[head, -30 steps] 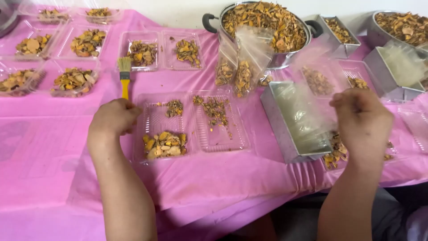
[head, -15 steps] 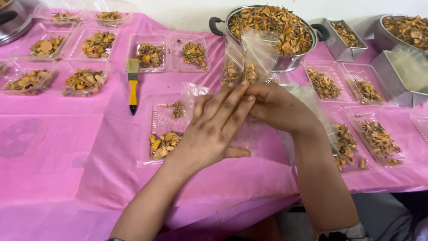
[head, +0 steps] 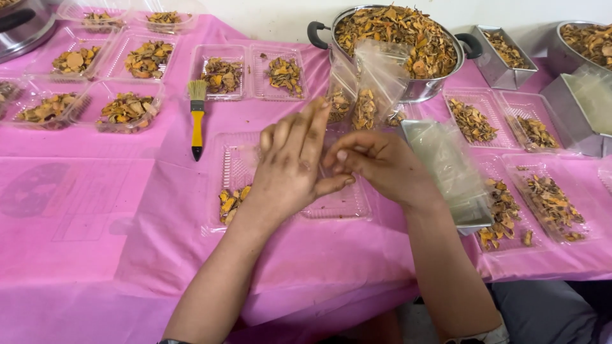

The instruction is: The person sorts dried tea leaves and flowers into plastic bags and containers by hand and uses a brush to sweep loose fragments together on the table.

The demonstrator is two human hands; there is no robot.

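Fingertips meeting, left hand (head: 294, 167), right hand (head: 381, 167), ridged clear tray (head: 335, 205)

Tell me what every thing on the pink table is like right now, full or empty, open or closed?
Big pot: open, heaped full of dried orange pieces.
Clear tray under the hands: open, pieces in its left part, right part looks empty.
Brush: lying flat, untouched.
Upright clear bags: open, partly filled.
Metal box of bags: open.
Left hand: fingers spread, flat.
Right hand: fingers curled against the left hand; what it pinches, I cannot tell.
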